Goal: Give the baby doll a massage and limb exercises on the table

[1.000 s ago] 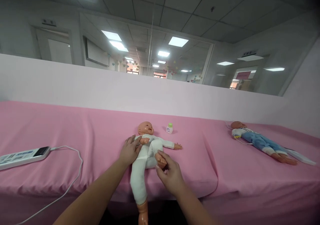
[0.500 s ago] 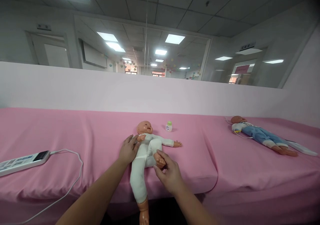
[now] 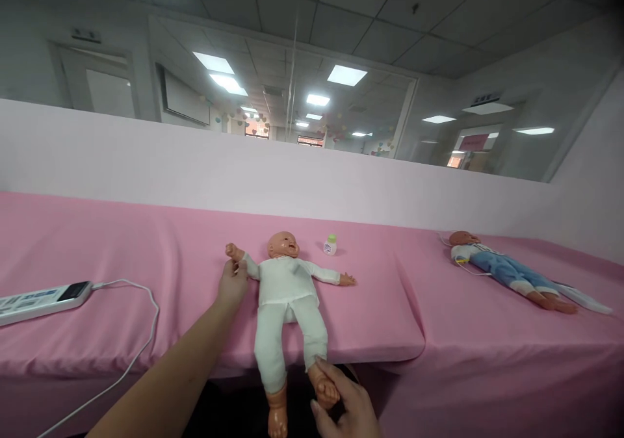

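The doll [image 3: 286, 295] lies face-up at the pink bench's [image 3: 121, 308] near edge, legs overhanging. The left hand [image 3: 233, 286] pinches its arm; the right hand [image 3: 344, 404] clasps its foot. Pulling that foot risks sliding it off.

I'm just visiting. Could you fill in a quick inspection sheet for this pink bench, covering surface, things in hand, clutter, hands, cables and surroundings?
Surface: pink cloth covers the bench, wrinkled.
Things in hand: doll in white on its back, legs over the front edge.
Clutter: small bottle; doll in blue; flat white device.
Hands: left hand holds the doll's arm; right hand grips one foot.
Cables: white cable runs from the device over the edge.
Surroundings: pale partition, glass walls, ceiling lights.
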Motion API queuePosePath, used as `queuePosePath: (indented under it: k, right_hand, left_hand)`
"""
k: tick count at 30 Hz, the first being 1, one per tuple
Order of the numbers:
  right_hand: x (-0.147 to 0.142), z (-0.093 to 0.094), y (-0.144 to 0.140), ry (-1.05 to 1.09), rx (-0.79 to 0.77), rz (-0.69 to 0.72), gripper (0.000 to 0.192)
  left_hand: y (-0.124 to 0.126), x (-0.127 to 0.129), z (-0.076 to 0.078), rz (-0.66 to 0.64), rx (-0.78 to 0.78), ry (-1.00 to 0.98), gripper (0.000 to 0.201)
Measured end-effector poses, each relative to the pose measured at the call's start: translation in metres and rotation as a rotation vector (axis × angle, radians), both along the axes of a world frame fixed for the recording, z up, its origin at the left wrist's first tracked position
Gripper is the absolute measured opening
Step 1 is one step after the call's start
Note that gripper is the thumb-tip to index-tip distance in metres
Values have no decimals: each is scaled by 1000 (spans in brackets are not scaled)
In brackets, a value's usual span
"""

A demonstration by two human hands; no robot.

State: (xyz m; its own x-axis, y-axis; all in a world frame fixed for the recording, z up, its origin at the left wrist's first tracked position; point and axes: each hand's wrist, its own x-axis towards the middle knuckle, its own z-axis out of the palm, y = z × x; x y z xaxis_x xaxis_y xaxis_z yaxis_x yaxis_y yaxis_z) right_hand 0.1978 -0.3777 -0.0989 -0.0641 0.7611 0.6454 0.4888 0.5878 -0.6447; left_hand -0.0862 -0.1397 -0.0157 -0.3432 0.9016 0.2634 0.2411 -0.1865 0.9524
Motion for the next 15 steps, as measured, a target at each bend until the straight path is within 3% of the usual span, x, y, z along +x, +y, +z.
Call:
queuePosePath:
  k: [3, 8, 11, 15]
  right_hand:
    - [-2, 24, 9, -34, 3, -12, 61]
    - [-18, 84, 35, 66, -31, -15, 54]
    - [-29, 108, 60, 96, -55, 13, 56]
    - [-33, 115, 84, 140, -112, 62, 56]
  left_hand:
    - [-11, 12, 1, -109, 118, 285, 47]
    - [-27, 24, 3, -194, 248, 768, 48]
    - [-31, 24, 5, -177, 219, 834, 50]
    - [-30, 22, 7, -147, 220, 751, 48]
